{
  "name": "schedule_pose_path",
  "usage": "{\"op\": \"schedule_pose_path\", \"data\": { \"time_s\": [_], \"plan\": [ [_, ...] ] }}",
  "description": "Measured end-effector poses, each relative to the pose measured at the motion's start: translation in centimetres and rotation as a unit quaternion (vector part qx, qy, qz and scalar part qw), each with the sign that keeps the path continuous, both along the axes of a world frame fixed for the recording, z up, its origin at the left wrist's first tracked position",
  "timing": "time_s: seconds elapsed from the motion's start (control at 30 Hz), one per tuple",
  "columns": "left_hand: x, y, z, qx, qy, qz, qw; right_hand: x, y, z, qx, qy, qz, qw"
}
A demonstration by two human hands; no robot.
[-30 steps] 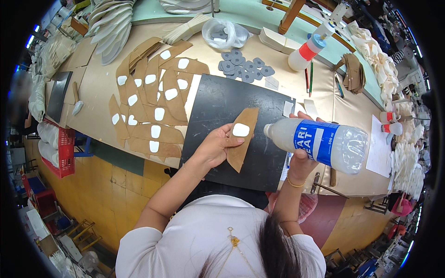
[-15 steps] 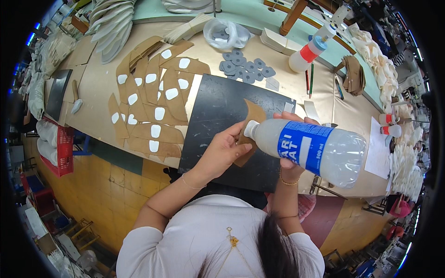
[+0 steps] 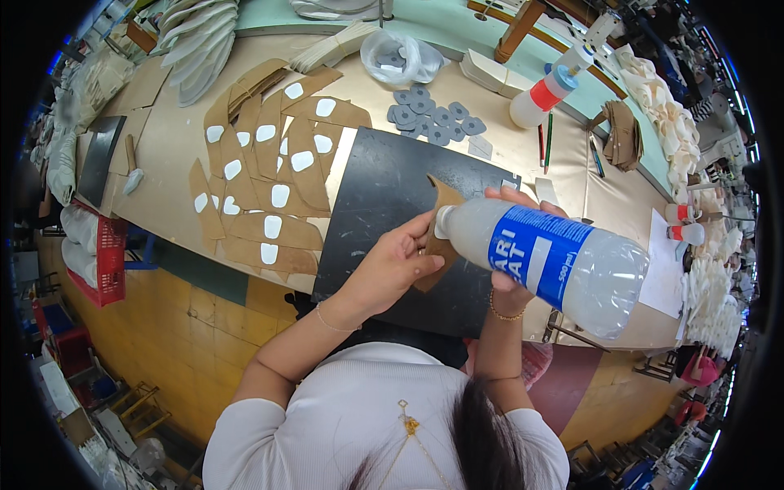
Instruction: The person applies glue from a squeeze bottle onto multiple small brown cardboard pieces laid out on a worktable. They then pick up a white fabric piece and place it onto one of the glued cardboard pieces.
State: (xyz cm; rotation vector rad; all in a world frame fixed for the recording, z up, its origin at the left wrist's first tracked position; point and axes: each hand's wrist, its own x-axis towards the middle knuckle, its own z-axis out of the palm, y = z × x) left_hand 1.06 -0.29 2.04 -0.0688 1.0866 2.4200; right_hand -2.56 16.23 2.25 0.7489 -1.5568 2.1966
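My left hand (image 3: 407,255) is closed on a brown cut piece (image 3: 438,193), thumb on top, holding it up over a black board (image 3: 380,175). Wrapped in my right hand (image 3: 514,282) is a clear plastic bottle (image 3: 604,278) with a blue label, tipped sideways. Its neck end points left and meets the brown piece near my left fingertips; the contact spot itself is partly hidden. To the left lie several brown pieces (image 3: 273,245) bearing white patches. Beyond the board is a cluster of grey pieces (image 3: 438,118), each with a dark dot.
A plastic bag (image 3: 400,59) of grey pieces stands behind the cluster. At the back right are a white bottle with a red band (image 3: 535,102), pencils (image 3: 548,143) and a folded brown stack (image 3: 623,135). A brush (image 3: 132,167) lies far left, above a red crate (image 3: 109,257).
The bottle's base has swung slightly lower and to the right, its neck staying at the brown piece. My left hand has kept its hold nearly unmoved.
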Motion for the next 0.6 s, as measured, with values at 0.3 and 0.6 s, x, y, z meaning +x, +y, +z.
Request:
{"op": "schedule_pose_path", "data": {
  "time_s": [0.3, 0.6],
  "plan": [
    [0.1, -0.4, 0.5, 0.022, -0.023, -0.005, 0.999, 0.6, 1.4, -0.3, 0.022, 0.005, 0.021, 1.000],
    [0.4, -1.9, 0.8, 0.135, -0.086, -0.055, 0.986, 0.4, 3.8, 0.4, 0.041, 0.033, -0.207, 0.977]
  ]
}}
